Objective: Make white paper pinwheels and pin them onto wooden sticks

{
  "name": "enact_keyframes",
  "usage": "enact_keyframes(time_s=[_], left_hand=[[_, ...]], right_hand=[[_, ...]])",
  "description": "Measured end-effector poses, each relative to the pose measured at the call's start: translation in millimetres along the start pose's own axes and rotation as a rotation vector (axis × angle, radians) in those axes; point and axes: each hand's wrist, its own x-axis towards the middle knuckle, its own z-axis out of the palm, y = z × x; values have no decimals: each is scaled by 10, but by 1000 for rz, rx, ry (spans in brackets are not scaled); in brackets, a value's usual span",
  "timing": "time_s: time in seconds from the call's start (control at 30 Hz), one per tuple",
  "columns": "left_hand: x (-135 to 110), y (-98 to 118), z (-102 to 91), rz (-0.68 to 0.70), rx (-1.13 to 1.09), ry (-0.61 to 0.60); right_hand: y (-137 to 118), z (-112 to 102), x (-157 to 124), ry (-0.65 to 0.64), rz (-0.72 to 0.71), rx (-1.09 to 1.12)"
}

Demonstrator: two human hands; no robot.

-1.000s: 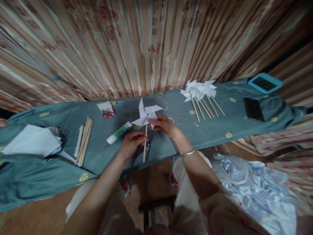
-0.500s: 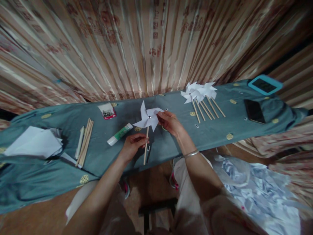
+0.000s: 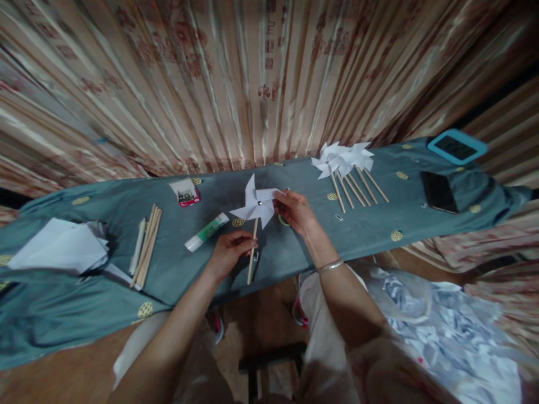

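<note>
A white paper pinwheel (image 3: 256,205) on a wooden stick (image 3: 251,255) stands upright over the teal cloth (image 3: 295,252) at the middle. My left hand (image 3: 229,252) is closed round the stick, below the wheel. My right hand (image 3: 295,212) pinches the right blade of the wheel with its fingertips. A silver pin shows at the wheel's centre.
Several finished pinwheels (image 3: 343,160) lie at the back right. A glue stick (image 3: 206,231), a small box of pins (image 3: 184,192), loose wooden sticks (image 3: 145,244) and white paper sheets (image 3: 59,247) lie to the left. A dark phone (image 3: 438,192) and a blue-framed tablet (image 3: 457,146) sit far right.
The wheel has turned a little under my right hand's fingers, which shifted up from its lower blade to its right blade. My left hand keeps its hold on the stick.
</note>
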Motion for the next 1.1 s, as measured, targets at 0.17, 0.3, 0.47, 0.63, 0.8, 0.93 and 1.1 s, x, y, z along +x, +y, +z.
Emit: enact_keyframes(time_s=[0.17, 0.3, 0.47, 0.63, 0.8, 0.93, 1.1], left_hand=[[1, 6, 0, 4, -5, 10], [2, 16, -2, -9, -3, 17], [4, 12, -14, -7, -5, 10], [8, -5, -19, -13, -12, 17], [10, -5, -20, -4, -10, 4], [8, 7, -19, -3, -5, -1], [13, 2, -9, 0, -13, 9]], right_hand=[[-4, 17, -11, 4, 24, 6], [0, 30, -17, 11, 48, 18], [27, 22, -6, -37, 70, -13], [71, -13, 35, -71, 69, -32], [96, -29, 60, -85, 62, -29], [91, -22, 51, -97, 59, -41], [69, 7, 18, -101, 68, -65]])
